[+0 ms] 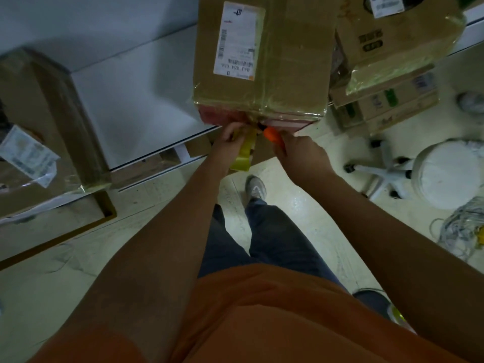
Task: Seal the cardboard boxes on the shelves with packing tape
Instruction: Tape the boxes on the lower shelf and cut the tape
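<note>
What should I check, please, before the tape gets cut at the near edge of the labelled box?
1. Left hand grips the tape roll: ok.
2. Right hand holds the orange-handled cutter: ok.
3. Cutter at the tape beside the box edge: ok.
4. Blade clear of the left fingers: cannot tell, blade hidden.
5. Tape pressed flat along the box's centre seam: ok.
6. Box fully supported on the shelf: not ok, its near end overhangs.
</note>
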A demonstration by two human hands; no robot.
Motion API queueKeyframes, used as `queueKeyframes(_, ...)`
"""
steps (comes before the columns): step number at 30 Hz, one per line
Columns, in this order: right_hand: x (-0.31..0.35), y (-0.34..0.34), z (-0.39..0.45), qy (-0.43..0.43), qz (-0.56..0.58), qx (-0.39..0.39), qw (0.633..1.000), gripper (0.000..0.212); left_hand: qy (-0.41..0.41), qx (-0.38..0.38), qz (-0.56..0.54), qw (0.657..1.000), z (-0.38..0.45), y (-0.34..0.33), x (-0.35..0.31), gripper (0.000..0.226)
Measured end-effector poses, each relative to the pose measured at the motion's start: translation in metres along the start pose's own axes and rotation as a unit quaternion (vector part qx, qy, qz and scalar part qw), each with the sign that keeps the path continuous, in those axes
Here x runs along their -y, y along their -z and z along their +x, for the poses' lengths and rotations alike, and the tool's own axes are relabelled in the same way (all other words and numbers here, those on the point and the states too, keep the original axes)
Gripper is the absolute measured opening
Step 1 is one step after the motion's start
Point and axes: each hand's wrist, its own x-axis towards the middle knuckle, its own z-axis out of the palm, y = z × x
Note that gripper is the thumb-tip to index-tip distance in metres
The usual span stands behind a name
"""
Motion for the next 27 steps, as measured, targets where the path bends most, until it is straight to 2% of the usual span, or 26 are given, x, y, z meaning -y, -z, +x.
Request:
queueKeyframes(3, -0.036, -0.003, -0.011, -0.028, -0.011, 0.003, 1.000, 0.050, -0.005, -0.046, -0.007, 0.999, -0.002, 0.013, -0.006, 0.014)
queueKeyframes(6, -0.073, 0.005, -0.032, 0.026, 0.002, 0.048, 0.998, 0.046, -0.013, -0.047, -0.003, 0.999, -0.004, 0.028, -0.009, 0.020)
queueKeyframes(8, -0.081, 0.014, -0.044, 0.067, 0.020, 0.046, 0.997, 0.051, -0.015, -0.052, -0.010, 0.998, -0.012, 0.031, -0.014, 0.025)
queueKeyframes(11, -0.065, 0.030, -0.041, 0.071, 0.043, -0.043, 0.996, 0.052, -0.030, -0.044, 0.014, 0.998, -0.030, 0.028, -0.018, 0.026)
queueKeyframes(14, -0.030, 0.048, -0.011, 0.073, 0.056, -0.103, 0.990, 0.064, -0.048, -0.039, 0.030, 0.998, -0.056, 0.025, -0.016, 0.025)
queueKeyframes(17, 0.005, 0.059, 0.028, 0.065, 0.092, -0.077, 0.991, 0.077, -0.057, -0.046, 0.031, 0.997, -0.077, 0.026, -0.014, 0.027)
queueKeyframes(20, 0.024, 0.063, 0.049, 0.047, 0.093, -0.049, 0.993, 0.084, -0.070, -0.089, 0.013, 0.993, -0.096, 0.029, -0.022, 0.021)
queueKeyframes(22, 0.026, 0.066, 0.052, 0.036, 0.124, -0.047, 0.991, 0.074, -0.092, -0.113, 0.019, 0.989, -0.105, 0.031, -0.025, 0.020)
queueKeyframes(25, 0.026, 0.079, 0.037, 0.049, 0.258, -0.031, 0.964, 0.046, -0.083, -0.142, -0.029, 0.986, -0.117, 0.028, -0.040, 0.013)
queueKeyframes(27, 0.026, 0.091, 0.016, 0.071, 0.357, 0.026, 0.931, 0.045, -0.067, -0.165, -0.065, 0.982, -0.125, 0.021, -0.059, 0.008)
